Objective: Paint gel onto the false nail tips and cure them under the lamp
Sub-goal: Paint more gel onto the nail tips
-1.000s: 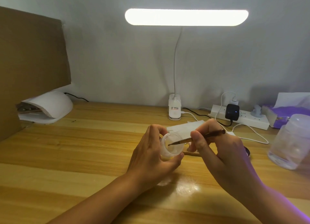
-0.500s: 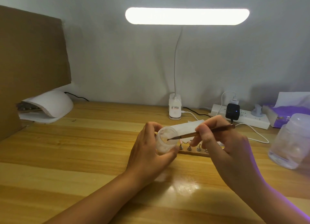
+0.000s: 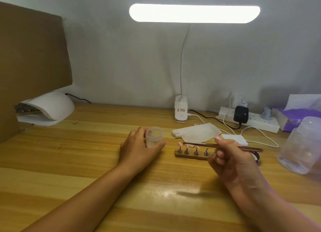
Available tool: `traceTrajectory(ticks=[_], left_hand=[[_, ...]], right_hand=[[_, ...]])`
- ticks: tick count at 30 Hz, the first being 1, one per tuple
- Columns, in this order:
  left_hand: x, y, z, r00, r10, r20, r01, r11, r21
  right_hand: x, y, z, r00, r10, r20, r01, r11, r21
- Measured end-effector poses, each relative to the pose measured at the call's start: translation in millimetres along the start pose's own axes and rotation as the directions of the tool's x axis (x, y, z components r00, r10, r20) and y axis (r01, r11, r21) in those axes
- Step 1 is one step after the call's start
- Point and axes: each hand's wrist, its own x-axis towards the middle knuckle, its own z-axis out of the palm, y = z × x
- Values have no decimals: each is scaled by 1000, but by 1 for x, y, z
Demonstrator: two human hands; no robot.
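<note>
Glossy varnished wooden tabletop (image 3: 86, 162); frosted translucent plastic jar (image 3: 154, 138); dark wooden nail stand (image 3: 191, 154) with metal holders (image 3: 186, 151); matt brown cardboard (image 3: 31, 54), far left.

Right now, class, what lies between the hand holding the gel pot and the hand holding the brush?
In the head view, the wooden stand with its nail tips lies there, with the brush extending over it.

Lit desk lamp (image 3: 194, 13), power strip (image 3: 260, 123) and tissue box (image 3: 291, 117) by wall (image 3: 121, 58)

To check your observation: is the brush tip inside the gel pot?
No, the brush is by the nail tips on the stand, clear of the pot.
</note>
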Motion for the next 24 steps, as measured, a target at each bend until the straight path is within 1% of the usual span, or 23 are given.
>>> traceTrajectory(ticks=[4,9,11,12,13,14,15,17,18,20,24], left_hand=[[-1,0,3,999,37,1,-37,999,29],[-5,4,4,996,70,-45,-70,998,4],[-9,8,5,982,148,-120,-146,989,23],[-12,10,5,965,212,-154,-207,977,47],[-15,13,5,948,276,-157,-267,961,76],[-18,16,6,938,326,-116,-316,944,99],[-21,18,7,936,351,-42,-344,932,109],[-23,21,13,938,324,125,-338,934,117],[-23,21,15,938,300,172,-323,938,126],[-19,21,17,941,273,200,-299,948,110],[-13,23,18,948,252,195,-261,965,20]], right_hand=[[1,3,0,1000,0,2,0,1000,-15],[4,2,-1,999,32,-20,-32,999,5],[5,1,-1,999,44,-23,-44,999,5],[5,1,-1,998,50,-23,-50,999,3],[6,1,-2,998,56,-23,-56,998,0],[6,1,-3,998,62,-23,-62,998,-6],[7,2,-3,997,69,-21,-70,997,-14],[8,2,-5,996,83,-14,-83,996,-27],[8,3,-5,996,84,-11,-84,996,-35],[10,4,-5,997,77,-3,-77,996,-54],[11,5,-2,998,62,18,-59,992,-112]])
